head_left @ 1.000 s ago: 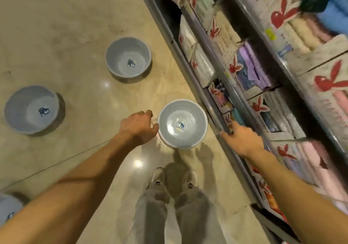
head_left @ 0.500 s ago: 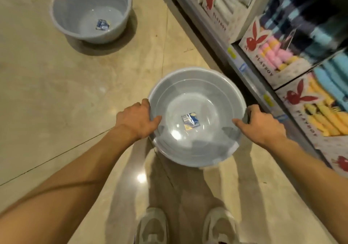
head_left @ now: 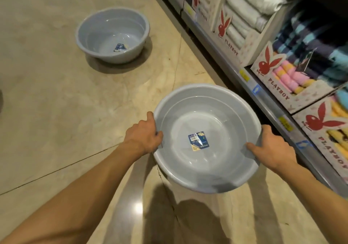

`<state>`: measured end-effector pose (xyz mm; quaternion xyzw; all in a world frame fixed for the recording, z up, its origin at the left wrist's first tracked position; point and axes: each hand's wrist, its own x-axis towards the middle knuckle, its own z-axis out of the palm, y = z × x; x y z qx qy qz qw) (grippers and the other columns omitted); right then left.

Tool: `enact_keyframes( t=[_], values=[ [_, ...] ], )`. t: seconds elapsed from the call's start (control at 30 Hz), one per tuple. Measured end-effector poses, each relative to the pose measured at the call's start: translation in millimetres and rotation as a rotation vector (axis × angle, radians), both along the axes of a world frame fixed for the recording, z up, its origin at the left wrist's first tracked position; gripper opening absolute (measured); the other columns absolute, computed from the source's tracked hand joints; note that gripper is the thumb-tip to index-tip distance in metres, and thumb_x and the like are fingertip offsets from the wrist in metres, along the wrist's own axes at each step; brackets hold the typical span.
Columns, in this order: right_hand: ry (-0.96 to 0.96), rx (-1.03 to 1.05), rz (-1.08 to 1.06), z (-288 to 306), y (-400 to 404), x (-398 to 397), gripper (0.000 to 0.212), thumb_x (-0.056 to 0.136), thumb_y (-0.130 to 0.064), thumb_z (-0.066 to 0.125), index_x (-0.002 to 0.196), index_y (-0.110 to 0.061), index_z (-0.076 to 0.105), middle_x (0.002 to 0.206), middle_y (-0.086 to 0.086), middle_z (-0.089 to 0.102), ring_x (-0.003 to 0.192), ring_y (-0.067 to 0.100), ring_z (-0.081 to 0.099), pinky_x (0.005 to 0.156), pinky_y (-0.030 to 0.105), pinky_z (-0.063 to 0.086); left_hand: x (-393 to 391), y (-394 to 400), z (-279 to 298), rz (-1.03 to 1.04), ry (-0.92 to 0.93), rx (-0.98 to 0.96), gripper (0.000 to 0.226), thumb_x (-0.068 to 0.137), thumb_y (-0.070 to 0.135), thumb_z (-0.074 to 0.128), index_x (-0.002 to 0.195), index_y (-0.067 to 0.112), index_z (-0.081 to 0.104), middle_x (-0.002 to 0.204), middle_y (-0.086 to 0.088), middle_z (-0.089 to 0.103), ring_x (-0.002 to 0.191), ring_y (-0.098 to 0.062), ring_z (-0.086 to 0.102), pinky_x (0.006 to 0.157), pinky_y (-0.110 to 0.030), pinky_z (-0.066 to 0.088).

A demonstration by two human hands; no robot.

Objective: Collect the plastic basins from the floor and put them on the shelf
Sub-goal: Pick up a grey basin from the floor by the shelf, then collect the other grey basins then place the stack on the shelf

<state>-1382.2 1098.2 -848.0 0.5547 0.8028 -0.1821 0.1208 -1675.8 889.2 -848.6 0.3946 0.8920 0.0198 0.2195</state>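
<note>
A grey plastic basin (head_left: 207,115) with a blue label on its bottom is held between both hands, over the floor beside the shelf. My left hand (head_left: 143,136) grips its left rim, thumb over the edge. My right hand (head_left: 273,149) grips the right rim the same way. A second grey basin (head_left: 113,34) with a label inside stands upright on the floor farther back to the left. The shelf (head_left: 263,100) runs along the right, its metal edge close to the held basin.
The shelf holds white cardboard boxes with red rabbit logos (head_left: 271,61), filled with rolled towels in white, pink, yellow and blue. Price tags dot the shelf edge. The floor is beige polished stone (head_left: 56,112) with a seam line. A dark object shows at the far left edge.
Both hands took hold of the near basin, right hand coming off the shelf. Since then the basin has grown larger in view and tilted slightly; the far basin shifted right.
</note>
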Motion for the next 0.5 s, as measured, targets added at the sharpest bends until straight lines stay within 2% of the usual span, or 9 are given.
enact_keyframes(
  t=[0.13,0.23,0.3,0.4,0.5],
  values=[
    [0.03,0.017,0.049,32.9,5.5,-8.9,0.051,0.085,-0.05,0.066,0.115,-0.021,0.037,0.077,-0.009,0.049,0.068,0.022,0.053,0.054,0.039,0.044,-6.6,-2.9,36.5,0.033,-0.001,0.037,0.04,0.091,0.04,0.052,0.116,0.016,0.032,0.082,-0.004,0.061,0.066,-0.028,0.058,0.054,-0.034,0.042],
    [0.003,-0.009,0.047,102.5,5.4,-22.8,0.05,0.085,-0.052,0.066,0.112,-0.025,0.034,0.082,-0.006,0.055,0.071,0.019,0.06,0.063,0.043,0.056,-9.1,-14.6,102.5,0.073,-0.044,0.054,0.038,0.09,0.04,0.051,0.115,0.02,0.03,0.081,-0.002,0.061,0.064,-0.024,0.059,0.052,-0.033,0.042],
    [0.034,-0.008,0.048,168.1,4.9,-35.4,0.055,0.083,-0.051,0.069,0.117,-0.024,0.036,0.082,-0.006,0.055,0.071,0.019,0.061,0.066,0.043,0.057,-13.6,-24.9,163.4,0.113,-0.068,0.073,0.037,0.088,0.041,0.05,0.112,0.023,0.029,0.081,0.0,0.06,0.065,-0.023,0.059,0.054,-0.034,0.042],
    [0.06,-0.008,0.098,287.1,2.3,-54.2,0.077,0.076,-0.052,0.073,0.136,-0.028,0.031,0.089,-0.003,0.059,0.082,0.028,0.063,0.072,0.044,0.055,-27.6,-37.8,277.8,0.157,-0.053,0.074,0.035,0.085,0.042,0.05,0.101,0.027,0.023,0.08,0.0,0.057,0.069,-0.028,0.057,0.06,-0.036,0.042],
    [0.081,-0.01,0.135,416.0,2.2,-74.5,0.064,0.077,-0.052,0.071,0.125,-0.025,0.038,0.1,0.004,0.065,0.088,0.031,0.065,0.076,0.047,0.056,-45.3,-47.9,406.7,0.196,-0.072,0.102,0.036,0.084,0.042,0.051,0.105,0.028,0.025,0.083,-0.001,0.061,0.073,-0.029,0.061,0.065,-0.038,0.051]
  ],
)
